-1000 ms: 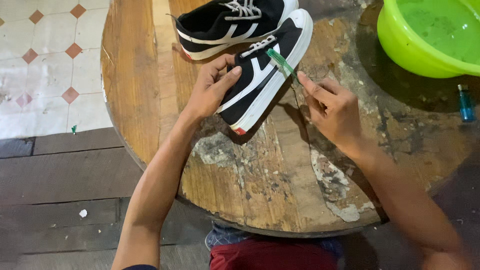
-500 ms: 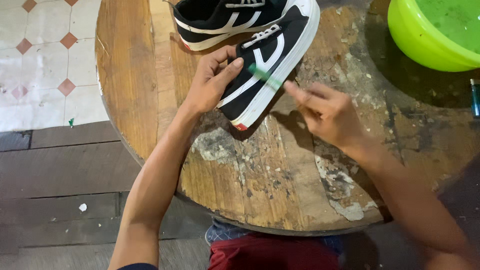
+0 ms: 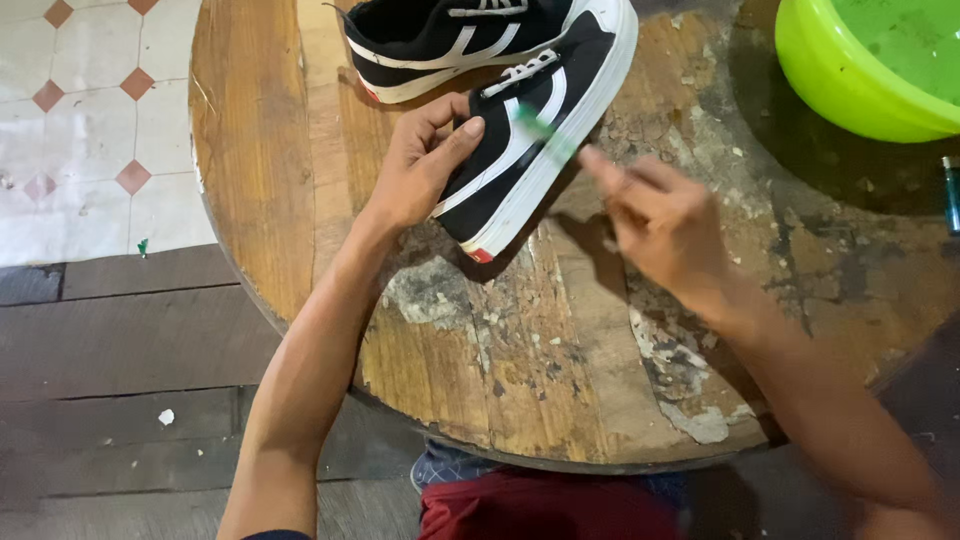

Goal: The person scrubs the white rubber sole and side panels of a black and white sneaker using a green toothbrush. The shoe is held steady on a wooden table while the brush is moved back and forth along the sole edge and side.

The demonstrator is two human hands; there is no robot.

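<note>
Right hand has swung in from the side since a second ago, and the green-handled brush now sits blurred against the sneaker's white sole edge, while the left hand has stayed put. Big picture first: a round wooden worktop, paint flaking badly, carries everything, with the person's knees tucked under its near edge. Beyond the right hand, out at the far corner, sits a lime-green basin with water in it. Between the two hands lies the black-and-white sneaker, tipped on its side, toe pointing back toward the person; its partner, the second sneaker, rests just beyond the left hand, touching the first. Left hand is spread partly open, fingers and thumb pressing the black upper to pin it. The right hand is loosely curled around the brush handle, though motion blur hides the exact grip. By my reckoning that shoe is light, the upper soft and yielding, the rubber sole stiff, so the sole rim or heel is the firm place to hold. Smallest of all, a little red tab shows at the toe, near the left wrist; no packages or signs visible.
</note>
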